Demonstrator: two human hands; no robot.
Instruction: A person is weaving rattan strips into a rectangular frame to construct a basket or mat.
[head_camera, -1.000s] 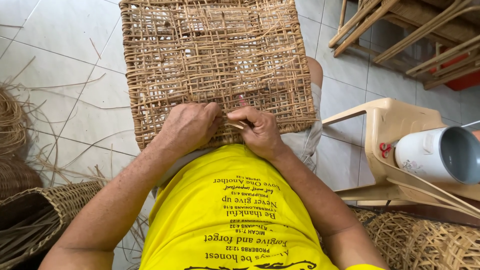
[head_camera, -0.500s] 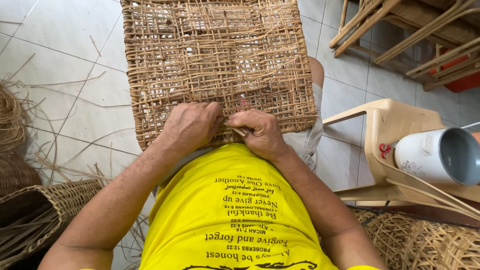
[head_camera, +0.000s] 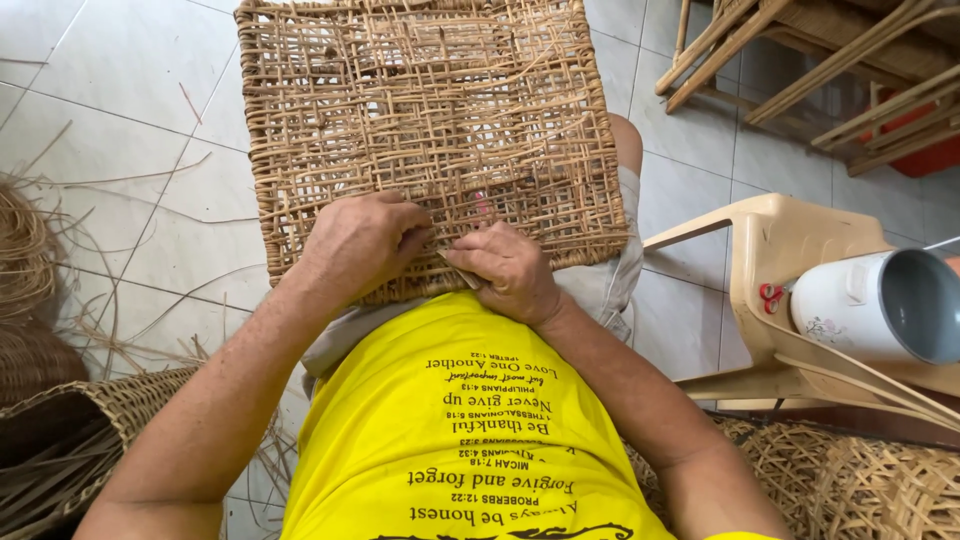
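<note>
A square woven rattan panel (head_camera: 420, 110) rests on my lap, its open lattice tilted away from me. My left hand (head_camera: 362, 240) lies curled on its near edge, fingers pinching at the weave. Right beside it, my right hand (head_camera: 505, 270) is closed on a thin rattan strand (head_camera: 452, 258) at the same edge. The two hands almost touch at the fingertips. My yellow printed shirt (head_camera: 470, 440) fills the bottom of the head view.
A beige plastic chair (head_camera: 790, 250) stands at right with a white mug (head_camera: 880, 305) lying on it. Wooden frames (head_camera: 810, 60) are at top right. Woven baskets (head_camera: 80, 440) and loose rattan strips (head_camera: 30, 250) sit at left, another woven piece (head_camera: 860, 480) at bottom right.
Both hands stay at the panel's near edge; the fingers have shifted only slightly on the strand.
</note>
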